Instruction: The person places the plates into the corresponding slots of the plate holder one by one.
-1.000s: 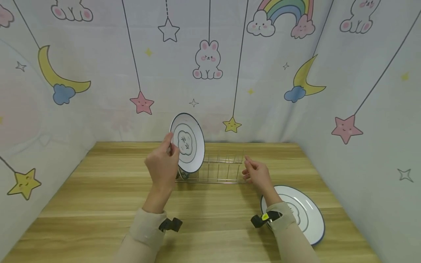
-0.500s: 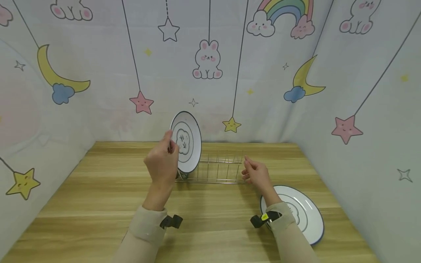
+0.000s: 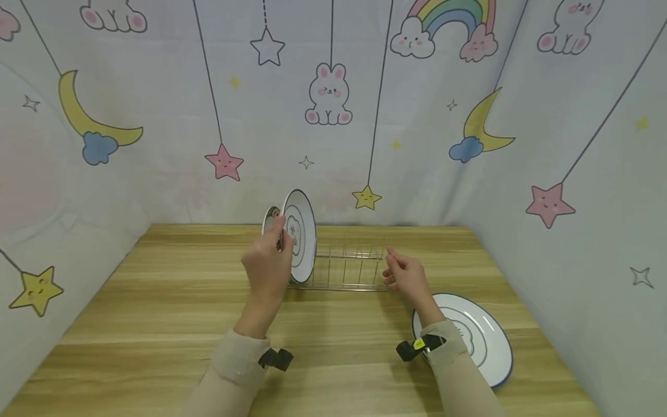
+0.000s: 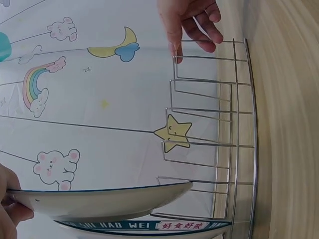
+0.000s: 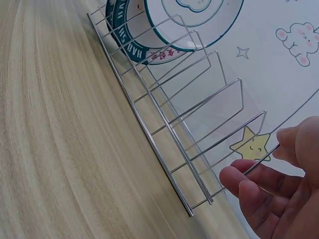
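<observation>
My left hand (image 3: 268,263) pinches the edge of a white plate (image 3: 304,240) with a dark blue rim. The plate is held steeply on edge over the left end of a wire dish rack (image 3: 359,288). Its lower edge overlaps the rack's wires in the right wrist view; I cannot tell whether they touch. Close beside it, another plate (image 4: 144,226) with a green lettered rim stands in the rack's end slot, partly hidden by my hand in the head view. My right hand (image 3: 409,278) pinches the end wire of the rack with thumb and fingers.
A second blue-rimmed white plate (image 3: 495,347) lies on the wooden table (image 3: 333,359) at the right, partly under my right forearm. Upright wire dividers run along the rack between my hands. A cartoon-printed curtain (image 3: 417,116) encloses the back and sides.
My left hand has moved slightly right and down with the plate, which is now turned more edge-on. The lettered plate behind it has come into view. My right hand stays on the rack.
</observation>
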### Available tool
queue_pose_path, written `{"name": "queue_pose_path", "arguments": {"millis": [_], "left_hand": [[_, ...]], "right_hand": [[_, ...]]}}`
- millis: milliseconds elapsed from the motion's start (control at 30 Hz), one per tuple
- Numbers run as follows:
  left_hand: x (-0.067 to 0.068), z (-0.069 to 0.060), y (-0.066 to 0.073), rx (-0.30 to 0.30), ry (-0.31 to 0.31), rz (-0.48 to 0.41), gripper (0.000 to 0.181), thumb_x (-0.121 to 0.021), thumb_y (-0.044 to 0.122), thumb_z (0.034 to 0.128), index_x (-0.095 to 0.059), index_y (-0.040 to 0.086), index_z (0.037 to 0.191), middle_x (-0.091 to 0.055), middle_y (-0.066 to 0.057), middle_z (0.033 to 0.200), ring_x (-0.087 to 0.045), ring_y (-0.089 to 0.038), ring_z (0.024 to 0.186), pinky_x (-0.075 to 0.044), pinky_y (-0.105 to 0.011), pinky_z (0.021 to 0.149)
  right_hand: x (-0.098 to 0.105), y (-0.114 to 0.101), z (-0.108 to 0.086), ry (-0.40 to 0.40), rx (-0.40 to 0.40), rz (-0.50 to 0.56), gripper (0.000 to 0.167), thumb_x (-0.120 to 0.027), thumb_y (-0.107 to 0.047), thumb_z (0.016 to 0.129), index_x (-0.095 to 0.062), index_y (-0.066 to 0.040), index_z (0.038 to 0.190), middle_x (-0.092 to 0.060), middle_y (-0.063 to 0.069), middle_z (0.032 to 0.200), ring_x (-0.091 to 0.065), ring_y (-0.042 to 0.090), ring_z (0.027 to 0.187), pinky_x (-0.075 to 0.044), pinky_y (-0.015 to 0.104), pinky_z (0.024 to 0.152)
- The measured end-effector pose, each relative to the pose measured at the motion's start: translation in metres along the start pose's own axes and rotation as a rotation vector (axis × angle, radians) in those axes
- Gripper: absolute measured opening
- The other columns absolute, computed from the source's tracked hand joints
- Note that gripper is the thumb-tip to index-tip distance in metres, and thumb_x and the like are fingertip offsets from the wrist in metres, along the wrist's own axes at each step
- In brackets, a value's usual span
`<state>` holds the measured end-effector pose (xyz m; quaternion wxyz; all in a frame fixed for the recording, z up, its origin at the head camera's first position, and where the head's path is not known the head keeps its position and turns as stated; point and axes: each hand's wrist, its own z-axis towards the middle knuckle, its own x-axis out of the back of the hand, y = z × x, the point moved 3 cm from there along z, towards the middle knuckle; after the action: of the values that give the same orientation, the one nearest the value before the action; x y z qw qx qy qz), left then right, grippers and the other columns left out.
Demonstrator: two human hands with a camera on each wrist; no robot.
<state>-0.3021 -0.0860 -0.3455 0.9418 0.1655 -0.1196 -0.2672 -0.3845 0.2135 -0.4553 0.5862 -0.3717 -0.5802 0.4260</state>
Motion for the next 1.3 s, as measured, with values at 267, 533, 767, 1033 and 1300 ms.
{"name": "queue_pose_path", "arguments": {"millis": [267, 533, 767, 1033, 1300], "left_hand": [[-0.007, -0.01, -0.001, 0.01, -0.026, -0.066, 0.023, -0.07, -0.011, 0.0817, -0.074, -0.005, 0.104, -0.073, -0.018, 0.088, -0.068, -0.026, 0.063, -0.055, -0.037, 0.049], [-0.02, -0.037, -0.008, 0.038, -0.113, -0.109, 0.025, -0.069, -0.012, 0.0812, -0.073, -0.006, 0.106, -0.07, -0.021, 0.107, -0.07, -0.032, 0.098, -0.06, -0.041, 0.075], [-0.021, -0.038, -0.009, 0.102, -0.155, -0.16, 0.027, -0.07, -0.008, 0.0847, -0.071, -0.006, 0.112, -0.068, -0.02, 0.113, -0.066, -0.03, 0.108, -0.059, -0.035, 0.082], [-0.021, -0.036, -0.009, 0.152, -0.184, -0.187, 0.029, -0.075, -0.004, 0.0828, -0.071, -0.004, 0.112, -0.067, -0.019, 0.115, -0.067, -0.028, 0.106, -0.061, -0.031, 0.073], [-0.025, -0.043, -0.011, 0.194, -0.242, -0.156, 0.034, -0.078, -0.004, 0.0811, -0.07, -0.003, 0.114, -0.065, -0.019, 0.119, -0.066, -0.031, 0.107, -0.058, -0.03, 0.079]], "right_hand": [[-0.002, -0.002, -0.002, 0.018, 0.025, -0.018, 0.046, -0.049, -0.034, 0.105, -0.049, -0.015, 0.146, -0.07, 0.02, 0.092, -0.071, 0.025, 0.074, -0.06, 0.047, 0.065], [-0.003, 0.0, -0.002, 0.003, 0.001, -0.021, 0.046, -0.049, -0.035, 0.105, -0.048, -0.016, 0.147, -0.07, 0.017, 0.091, -0.07, 0.023, 0.074, -0.06, 0.041, 0.063], [-0.002, -0.002, -0.002, 0.008, -0.009, -0.019, 0.045, -0.049, -0.035, 0.105, -0.049, -0.017, 0.146, -0.07, 0.02, 0.094, -0.07, 0.026, 0.075, -0.06, 0.042, 0.064], [0.001, -0.006, -0.001, 0.005, 0.002, -0.021, 0.045, -0.049, -0.033, 0.105, -0.049, -0.016, 0.146, -0.069, 0.021, 0.094, -0.071, 0.029, 0.077, -0.061, 0.045, 0.065], [0.001, -0.006, 0.0, 0.006, 0.0, -0.028, 0.045, -0.049, -0.033, 0.105, -0.048, -0.015, 0.146, -0.07, 0.02, 0.093, -0.071, 0.028, 0.077, -0.06, 0.042, 0.063]]}}
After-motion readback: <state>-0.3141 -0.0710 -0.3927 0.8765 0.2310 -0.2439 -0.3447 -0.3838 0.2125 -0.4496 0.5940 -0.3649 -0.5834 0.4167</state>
